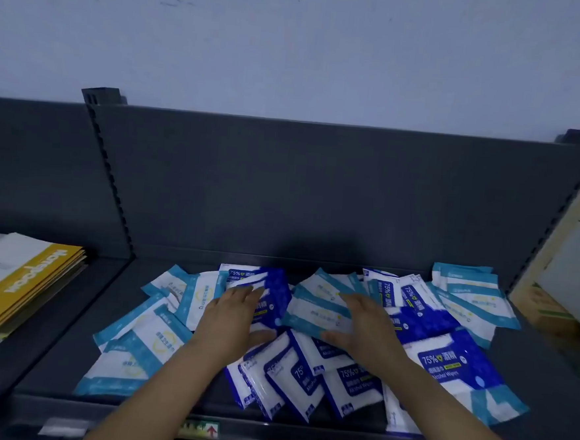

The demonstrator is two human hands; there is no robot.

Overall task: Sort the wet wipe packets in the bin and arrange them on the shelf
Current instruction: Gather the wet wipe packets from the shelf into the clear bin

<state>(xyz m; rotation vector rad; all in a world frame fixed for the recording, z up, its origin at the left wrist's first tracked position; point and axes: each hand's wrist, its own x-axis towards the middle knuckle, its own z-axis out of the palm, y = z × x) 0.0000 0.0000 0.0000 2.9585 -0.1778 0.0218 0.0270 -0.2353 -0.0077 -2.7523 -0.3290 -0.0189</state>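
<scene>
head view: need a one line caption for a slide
The left hand and right hand rest flat on mixed light-blue packets and dark-blue packets strewn across a dark shelf.

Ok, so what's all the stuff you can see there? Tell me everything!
dark-blue wipe packets: many, overlapping, blue and white, middle and right of the pile
light-blue wipe packets: many, pale blue and white, left, back and right of the pile
shelf: one, dark grey, under the packets
notebooks: one stack, yellow, next bay on the left
cardboard box: one, brown, far right
left hand: flat on the packets, mid-pile
right hand: flat on a light-blue packet
</scene>
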